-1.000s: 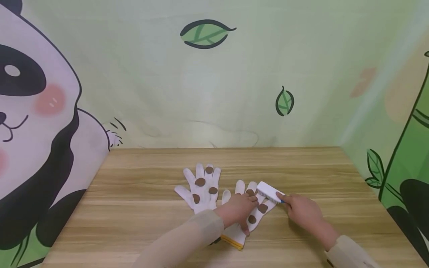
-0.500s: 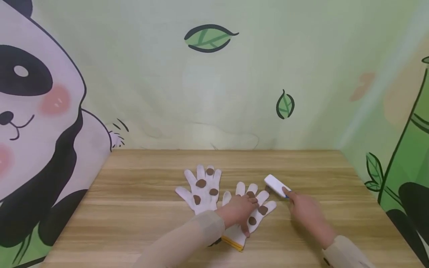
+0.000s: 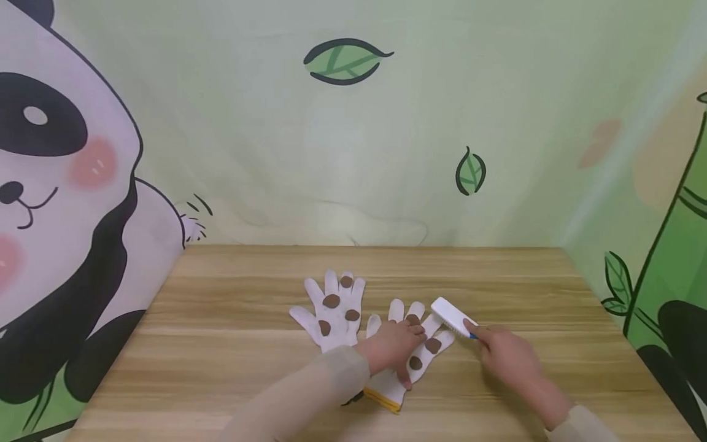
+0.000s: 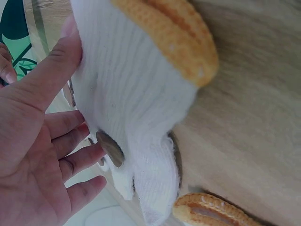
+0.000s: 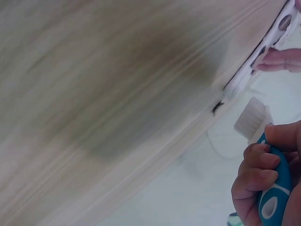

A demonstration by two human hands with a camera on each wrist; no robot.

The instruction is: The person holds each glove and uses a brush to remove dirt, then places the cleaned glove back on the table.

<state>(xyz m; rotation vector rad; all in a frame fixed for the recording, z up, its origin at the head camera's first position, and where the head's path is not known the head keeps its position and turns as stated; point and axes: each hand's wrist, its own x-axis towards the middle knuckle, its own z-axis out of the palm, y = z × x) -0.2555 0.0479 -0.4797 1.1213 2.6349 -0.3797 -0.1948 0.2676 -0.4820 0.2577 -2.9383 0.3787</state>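
A white knit glove [image 3: 385, 387] with brown spots and a yellow cuff lies flat on the table. My left hand [image 3: 393, 345] rests on it with fingers extended; the left wrist view shows those fingers [image 4: 84, 157] spread along the ribbed fabric. My right hand [image 3: 509, 356] grips the blue handle of a white-headed scrubbing brush [image 3: 450, 313]. In the head view the brush head overlaps the glove's outer fingertips. The right wrist view shows fingers curled round the blue-and-white handle [image 5: 275, 188], pale bristles [image 5: 251, 117] pointing away from the hand.
A second spotted white glove [image 3: 337, 319] lies to the left, fingers toward the back, its lower part hidden by the left sleeve. The wooden table [image 3: 232, 294] ends at a green backdrop [image 3: 265, 153] printed with a panda and leaves.
The brush lifted off to the upper right of the glove half a second ago, and is now back over its outer fingertips. My left hand and both gloves stay in place.
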